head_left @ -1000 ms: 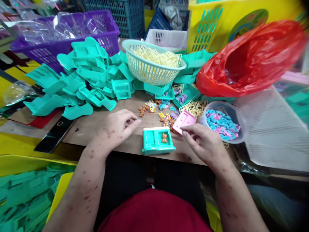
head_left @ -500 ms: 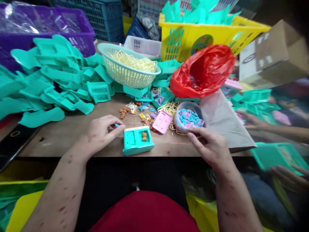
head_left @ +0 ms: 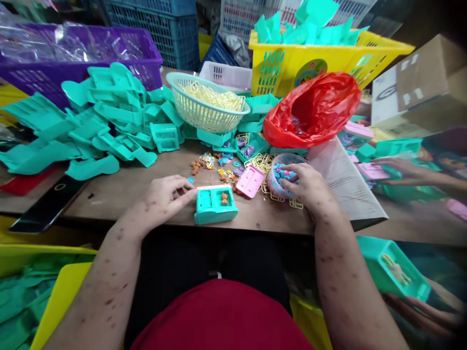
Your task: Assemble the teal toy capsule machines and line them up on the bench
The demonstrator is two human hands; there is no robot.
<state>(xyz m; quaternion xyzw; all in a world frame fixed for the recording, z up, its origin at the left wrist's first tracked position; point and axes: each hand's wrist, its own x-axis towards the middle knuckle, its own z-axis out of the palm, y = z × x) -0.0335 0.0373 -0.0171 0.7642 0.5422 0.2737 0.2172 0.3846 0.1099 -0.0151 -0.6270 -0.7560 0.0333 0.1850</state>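
A teal toy furniture piece (head_left: 216, 205) with two compartments sits near the table's front edge. One compartment holds a small brown figure (head_left: 224, 198). My left hand (head_left: 170, 197) has its fingers bent and closed at the piece's upper left corner. My right hand (head_left: 308, 187) reaches into a clear round tub (head_left: 274, 187) of small blue and pink pieces (head_left: 279, 172), its thumb and fingers apart among them. Between tub and toy lies a pink plastic panel (head_left: 250, 181). Brown figures (head_left: 197, 166) and small printed packets (head_left: 207, 160) lie behind the toy.
A heap of teal parts (head_left: 116, 112) fills the left, beside a phone (head_left: 49, 204). Behind stand a pale basket of cream frames (head_left: 207, 114), a red plastic bag (head_left: 310, 114) and a yellow crate (head_left: 270, 68). At right, a co-worker's hand (head_left: 404, 170) is near another pink part.
My right hand has moved from the tub's front rim into the tub. My left hand stays by the toy's corner. The whole view has shifted slightly. The co-worker's hands have moved.
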